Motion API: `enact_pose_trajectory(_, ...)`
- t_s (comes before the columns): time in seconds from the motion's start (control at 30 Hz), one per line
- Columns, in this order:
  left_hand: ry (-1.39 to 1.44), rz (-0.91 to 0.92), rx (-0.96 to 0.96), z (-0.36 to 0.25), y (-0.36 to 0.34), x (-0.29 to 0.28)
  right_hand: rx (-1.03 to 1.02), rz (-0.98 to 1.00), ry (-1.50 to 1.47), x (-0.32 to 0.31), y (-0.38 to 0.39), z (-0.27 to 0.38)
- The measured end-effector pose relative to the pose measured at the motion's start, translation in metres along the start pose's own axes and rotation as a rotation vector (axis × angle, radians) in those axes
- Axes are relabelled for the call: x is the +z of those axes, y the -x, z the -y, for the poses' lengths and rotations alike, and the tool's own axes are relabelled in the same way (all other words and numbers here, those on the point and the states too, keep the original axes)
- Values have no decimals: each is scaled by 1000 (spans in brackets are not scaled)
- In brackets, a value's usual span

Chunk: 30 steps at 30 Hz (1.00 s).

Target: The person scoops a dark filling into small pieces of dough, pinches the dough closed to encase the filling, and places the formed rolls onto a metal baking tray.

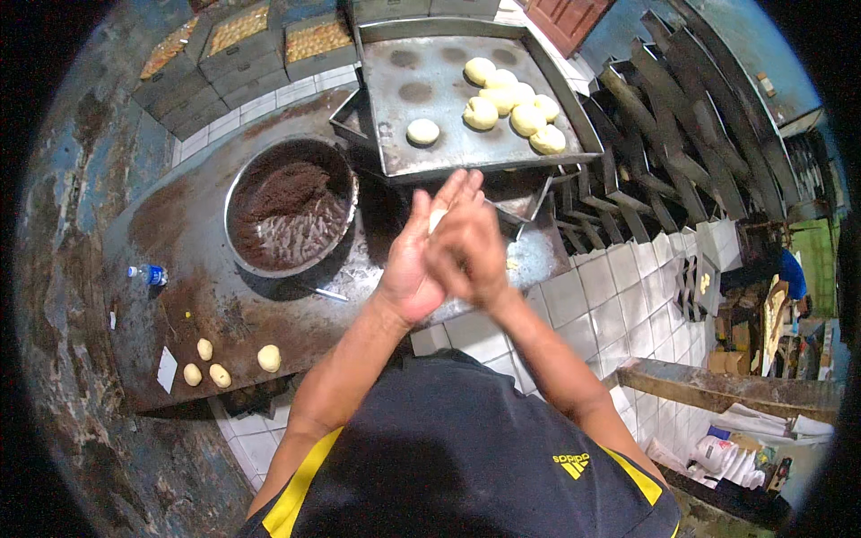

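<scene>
My left hand (414, 255) and my right hand (466, 247) are pressed together palm to palm over the greasy metal counter (179, 269). A small piece of pale dough (437, 218) shows between the palms. Just beyond my fingertips lies a large metal baking tray (395, 134) with several pale round dough balls (511, 103) grouped at its far right and one flattened ball (422, 132) alone nearer the middle. To the left of my hands stands a round metal bowl (238, 220) holding dark brown filling (287, 211).
Several small dough pieces (220, 363) lie near the counter's front left edge, beside a white paper scrap (167, 369). A small plastic bottle (148, 274) lies at the left. Stacked trays of baked goods (238, 40) sit at the back; empty metal racks (664, 117) stand at the right above a white tiled wall (610, 305).
</scene>
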<state>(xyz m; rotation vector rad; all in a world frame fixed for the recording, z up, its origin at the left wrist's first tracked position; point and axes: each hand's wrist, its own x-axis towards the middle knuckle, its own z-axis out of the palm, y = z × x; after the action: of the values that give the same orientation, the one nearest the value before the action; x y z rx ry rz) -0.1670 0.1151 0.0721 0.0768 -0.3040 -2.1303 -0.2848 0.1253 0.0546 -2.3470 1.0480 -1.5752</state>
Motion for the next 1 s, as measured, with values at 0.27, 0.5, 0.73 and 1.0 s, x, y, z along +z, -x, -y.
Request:
enact_pose_trajectory(0.27,-1,-14,-82,46,2,5,-1,-5,-31,-47,22,-11)
enact_pose_trajectory(0.5,-104,-67,-164,82,24,4,268,-124,-195,-59,59,23)
enact_pose_trajectory(0.73,-1363,-351,430,66,18,-41,1409,-320,-1697,-42,46,-2)
enact_pose_trajectory(1.0,-1224,-470,840,-76,23,-26,1173,229,-1090,7,-84,-98)
